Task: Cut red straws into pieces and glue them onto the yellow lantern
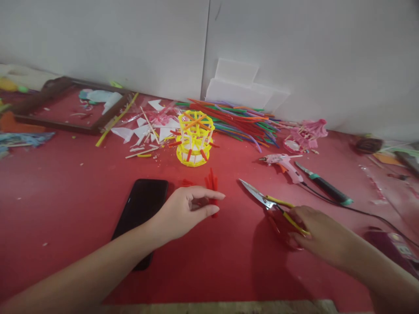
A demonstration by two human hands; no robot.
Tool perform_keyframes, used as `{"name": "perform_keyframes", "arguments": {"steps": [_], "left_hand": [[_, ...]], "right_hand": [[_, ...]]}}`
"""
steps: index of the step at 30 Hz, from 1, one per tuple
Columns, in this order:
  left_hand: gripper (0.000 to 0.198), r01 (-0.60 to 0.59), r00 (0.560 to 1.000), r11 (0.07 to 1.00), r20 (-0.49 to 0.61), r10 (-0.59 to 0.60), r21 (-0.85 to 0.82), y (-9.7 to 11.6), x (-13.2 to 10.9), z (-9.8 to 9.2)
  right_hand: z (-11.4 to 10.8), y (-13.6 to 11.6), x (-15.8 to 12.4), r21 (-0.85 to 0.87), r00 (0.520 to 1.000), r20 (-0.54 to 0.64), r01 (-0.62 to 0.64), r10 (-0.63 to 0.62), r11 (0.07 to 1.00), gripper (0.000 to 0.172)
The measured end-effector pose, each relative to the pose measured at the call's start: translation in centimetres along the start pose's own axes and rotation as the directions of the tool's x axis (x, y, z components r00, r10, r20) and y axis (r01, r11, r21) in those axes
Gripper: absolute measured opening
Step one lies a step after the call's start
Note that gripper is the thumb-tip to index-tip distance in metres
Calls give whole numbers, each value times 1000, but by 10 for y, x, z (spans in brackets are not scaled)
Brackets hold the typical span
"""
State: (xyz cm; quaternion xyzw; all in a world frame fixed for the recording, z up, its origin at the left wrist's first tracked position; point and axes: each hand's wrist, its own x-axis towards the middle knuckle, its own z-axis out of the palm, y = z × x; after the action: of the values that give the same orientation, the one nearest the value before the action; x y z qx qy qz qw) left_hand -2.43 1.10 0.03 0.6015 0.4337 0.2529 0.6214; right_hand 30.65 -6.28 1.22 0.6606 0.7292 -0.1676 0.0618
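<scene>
My left hand (188,209) pinches several short red pipe cleaner pieces (212,179) between thumb and fingers, over the middle of the red table. More red bits (187,183) lie just behind it, partly hidden by the hand. To the right, my right hand (316,233) grips the yellow handles of a pair of scissors (257,193); their blades look closed and point up and left. Beyond my hands stands a round yellow pipe cleaner frame (195,160) with thin sticks as posts and red and orange pieces on it.
A black phone (140,205) lies under my left forearm. On the right are a pink glue gun (284,165), a green-and-black cutting tool (330,187) and a pink craft piece (307,134). Coloured pipe cleaners (229,120) and white scraps (140,133) lie along the wall, near a brown frame (55,124).
</scene>
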Motion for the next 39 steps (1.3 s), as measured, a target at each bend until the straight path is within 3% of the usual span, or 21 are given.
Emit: {"name": "perform_keyframes", "arguments": {"steps": [3, 5, 9, 11, 14, 19, 26, 33, 39], "left_hand": [[30, 12, 1000, 999, 22, -13, 52, 0, 0, 1], [32, 37, 998, 997, 48, -41, 72, 1, -1, 1], [34, 78, 993, 994, 86, -85, 81, 4, -3, 2], [34, 87, 991, 994, 91, -93, 71, 5, -3, 2], [35, 95, 991, 994, 93, -100, 57, 4, -3, 3], [39, 93, 987, 994, 123, -99, 54, -1, -2, 3], [37, 81, 966, 993, 240, -99, 83, 1, -3, 1], [39, 81, 961, 996, 263, -89, 40, -1, -2, -1], [37, 109, 952, 992, 280, -121, 57, 2, -4, 1]], "right_hand": [[-1, -5, 6, -70, 999, 38, -27, 30, 997, 5], [-6, -6, 12, -89, 996, 64, -56, 62, 994, 10], [-18, 4, 18, 151, 992, 122, 22, -41, 988, 16], [-23, 8, 17, 275, 983, 162, 40, -87, 961, 30], [-29, 6, 13, 335, 950, 291, 8, -111, 942, 44], [-34, -9, 8, 403, 873, 452, -15, -184, 915, 46], [-30, -23, 12, 437, 855, 478, -33, -201, 899, 48], [-24, -9, 11, 519, 841, 479, -40, -251, 854, 44], [-24, -18, 10, 542, 827, 508, -90, -240, 836, 45]]}}
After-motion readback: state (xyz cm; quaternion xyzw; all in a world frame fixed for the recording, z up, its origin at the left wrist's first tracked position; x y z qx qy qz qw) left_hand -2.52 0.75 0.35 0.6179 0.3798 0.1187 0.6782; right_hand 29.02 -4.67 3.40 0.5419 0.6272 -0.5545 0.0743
